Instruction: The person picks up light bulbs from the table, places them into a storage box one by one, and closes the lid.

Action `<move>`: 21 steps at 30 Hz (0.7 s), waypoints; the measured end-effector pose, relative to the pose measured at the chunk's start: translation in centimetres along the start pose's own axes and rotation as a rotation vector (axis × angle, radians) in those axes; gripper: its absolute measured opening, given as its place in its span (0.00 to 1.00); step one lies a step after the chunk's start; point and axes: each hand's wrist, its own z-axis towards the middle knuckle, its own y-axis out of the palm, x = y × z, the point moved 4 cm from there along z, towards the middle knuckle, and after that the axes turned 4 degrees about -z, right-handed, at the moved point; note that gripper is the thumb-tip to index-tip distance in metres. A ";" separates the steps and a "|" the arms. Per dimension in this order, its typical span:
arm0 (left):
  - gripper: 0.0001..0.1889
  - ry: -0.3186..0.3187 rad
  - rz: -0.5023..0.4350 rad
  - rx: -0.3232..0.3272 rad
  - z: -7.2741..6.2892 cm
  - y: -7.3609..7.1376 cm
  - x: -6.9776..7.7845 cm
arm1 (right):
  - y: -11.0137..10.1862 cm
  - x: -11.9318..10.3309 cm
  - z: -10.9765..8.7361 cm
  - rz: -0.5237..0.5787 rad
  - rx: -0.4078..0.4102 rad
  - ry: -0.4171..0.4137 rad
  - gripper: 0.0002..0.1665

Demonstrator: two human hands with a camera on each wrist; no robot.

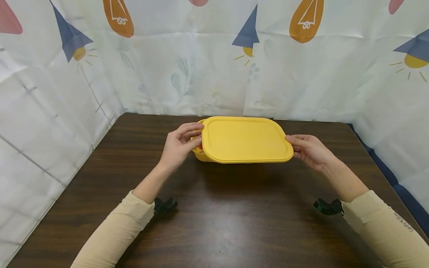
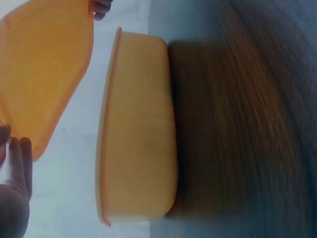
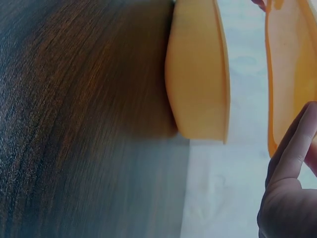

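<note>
A yellow rectangular lid (image 1: 247, 138) with rounded corners is held level between both hands. Below it, a matching yellow plastic container (image 2: 136, 129) stands on the table, mostly hidden by the lid in the head view. Both wrist views show a gap between the lid and the container's rim. My left hand (image 1: 179, 144) pinches the lid's left edge, fingers above and thumb lower. At the opposite edge, my right hand (image 1: 311, 150) pinches the lid between thumb and fingers. A bit of something red (image 1: 200, 146) peeks out inside the container beside the left thumb.
The dark wood-grain table (image 1: 221, 223) extends toward me from the container. Behind it hangs a white printed curtain (image 1: 214, 82), which also runs along the left and right sides. Black wrist devices (image 1: 165, 205) sit under both forearms.
</note>
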 end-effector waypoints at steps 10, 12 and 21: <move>0.22 -0.263 -0.194 0.089 -0.2 0.2 -0.2 | 0.3 0.1 0.2 -0.022 0.037 0.000 0.10; 0.24 -0.300 -0.213 0.105 -0.3 0.2 -0.3 | 0.4 0.2 0.3 -0.036 0.048 0.005 0.09; 0.28 -0.422 -0.249 0.140 -0.3 -0.2 -0.9 | 0.8 0.1 0.4 -0.079 0.066 0.008 0.20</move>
